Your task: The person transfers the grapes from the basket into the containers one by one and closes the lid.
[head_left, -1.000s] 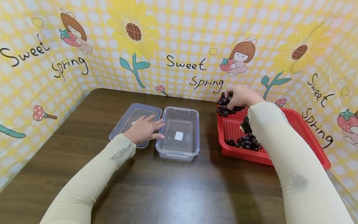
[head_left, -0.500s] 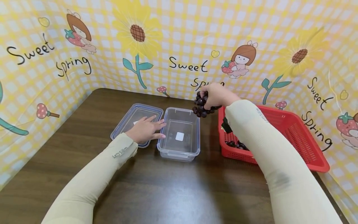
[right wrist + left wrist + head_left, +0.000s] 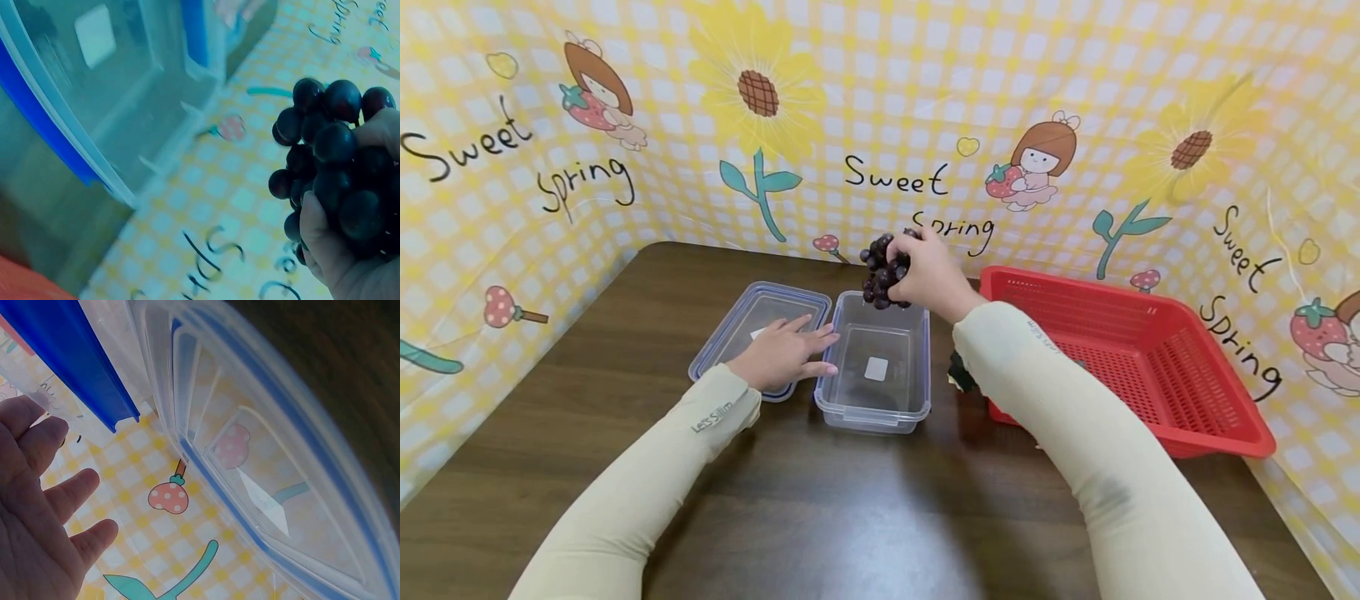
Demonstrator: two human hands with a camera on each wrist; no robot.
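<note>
A bunch of dark purple grapes (image 3: 878, 273) hangs from my right hand (image 3: 931, 279), over the far end of a clear plastic food container (image 3: 898, 392). Thumb and fingers curl round the grapes (image 3: 334, 144), as the right wrist view shows up close. My left hand (image 3: 775, 357) is spread with its fingertips at the container's left rim and its palm over the blue-edged lid (image 3: 721, 357). In the left wrist view the left fingers (image 3: 78, 494) are extended and apart. Inside the container only a white label shows.
To the right stands a red perforated basket (image 3: 1210, 350), partly hidden by the right sleeve (image 3: 1037, 408). A dark object (image 3: 959, 372) shows below the right cuff. The brown table (image 3: 820, 517) ends at a patterned cloth wall (image 3: 685, 167).
My right hand has carried the grapes left from above the basket to over the container. The left hand has stayed in place.
</note>
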